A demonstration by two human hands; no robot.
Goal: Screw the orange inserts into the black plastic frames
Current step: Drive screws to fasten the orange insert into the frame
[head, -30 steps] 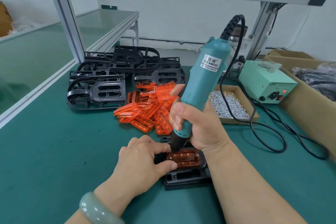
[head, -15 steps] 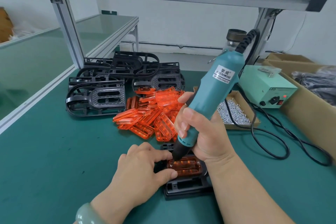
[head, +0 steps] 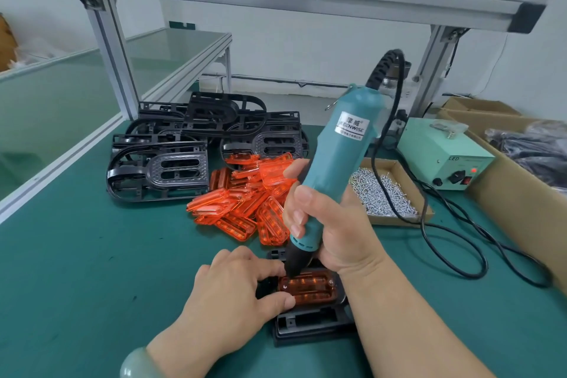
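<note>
A black plastic frame [head: 310,327] lies on the green mat near me, with an orange insert [head: 310,288] seated in it. My left hand [head: 233,291] holds the frame's left side, thumb at the insert's front edge and fingers curled over the far edge. My right hand [head: 331,230] grips a teal electric screwdriver [head: 337,159], tilted right, whose black tip sits at the insert's far-left corner. A pile of loose orange inserts [head: 245,199] lies behind, and several black frames [head: 171,166] are stacked at the back left.
A shallow cardboard tray of silver screws [head: 380,193] sits right of the screwdriver. A pale green power box [head: 445,150] stands behind it, its black cable [head: 454,258] looping over the mat. Cardboard boxes [head: 515,202] line the right edge. Aluminium posts [head: 113,55] hold a shelf overhead.
The screwdriver's top has swung back left and more upright after leaning right. Its tip stays at the insert's far-left corner. My left hand keeps holding the frame.
</note>
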